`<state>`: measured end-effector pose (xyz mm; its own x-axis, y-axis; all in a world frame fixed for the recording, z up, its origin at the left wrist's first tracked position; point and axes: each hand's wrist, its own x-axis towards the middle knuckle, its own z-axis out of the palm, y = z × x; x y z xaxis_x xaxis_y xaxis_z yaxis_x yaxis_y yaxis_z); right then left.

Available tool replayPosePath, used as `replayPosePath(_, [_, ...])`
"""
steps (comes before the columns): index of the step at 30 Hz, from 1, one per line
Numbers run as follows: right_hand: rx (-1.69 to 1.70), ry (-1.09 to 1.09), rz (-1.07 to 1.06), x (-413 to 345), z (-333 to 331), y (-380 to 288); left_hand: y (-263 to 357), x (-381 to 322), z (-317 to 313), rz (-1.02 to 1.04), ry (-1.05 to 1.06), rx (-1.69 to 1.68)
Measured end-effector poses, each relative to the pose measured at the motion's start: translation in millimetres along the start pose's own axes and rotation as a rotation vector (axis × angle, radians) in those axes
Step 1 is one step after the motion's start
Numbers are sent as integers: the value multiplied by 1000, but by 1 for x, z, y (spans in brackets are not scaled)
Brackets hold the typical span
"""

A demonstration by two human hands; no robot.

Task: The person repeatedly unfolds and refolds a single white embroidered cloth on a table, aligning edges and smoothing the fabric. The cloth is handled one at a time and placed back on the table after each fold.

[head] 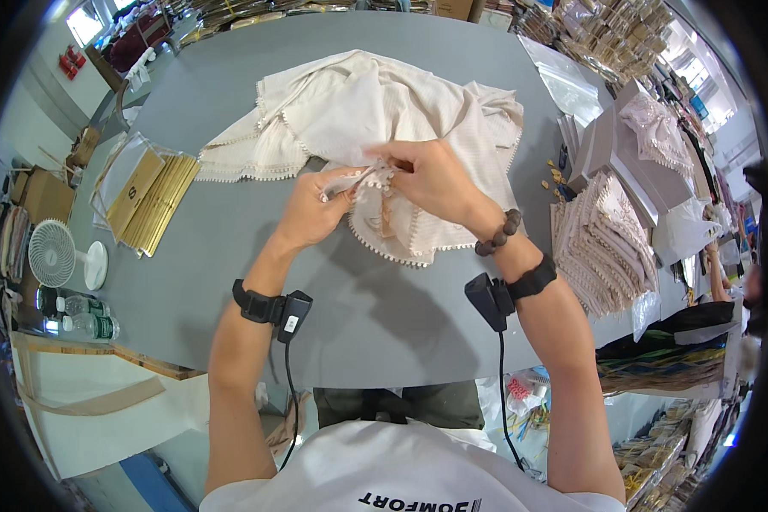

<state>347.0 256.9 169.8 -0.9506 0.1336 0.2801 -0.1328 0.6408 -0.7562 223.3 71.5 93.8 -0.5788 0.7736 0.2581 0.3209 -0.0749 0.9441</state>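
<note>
A cream cloth [352, 96] with small pom-pom trim along its edges lies loosely spread and creased on the grey table [243, 224]. My left hand [313, 208] pinches part of its trimmed edge between thumb and fingers. Just to the right, my right hand [432, 176] grips the gathered fabric at the same place, its fingertips slightly blurred. Below the hands a trimmed corner of the cloth hangs down, with a peach-toned patch showing among its folds. Whatever sits between the right fingertips is partly hidden.
At left lie gold packets [150, 205], a white fan [54, 253] and plastic bottles [89, 326]. On the right are a stack of folded trimmed cloths [605, 246], a grey box [614, 153] and clear plastic bags [563, 80]. Black cables run from both wrist straps.
</note>
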Motion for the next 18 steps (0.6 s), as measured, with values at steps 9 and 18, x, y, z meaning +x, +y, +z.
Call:
replayPosePath(9, [-80,400,-328,-34,-7,8,13,8,11,-160,374,-332])
replayPosePath(18, [-40,81,-159,-34,-11,-9,48,9,37,6,-34,371])
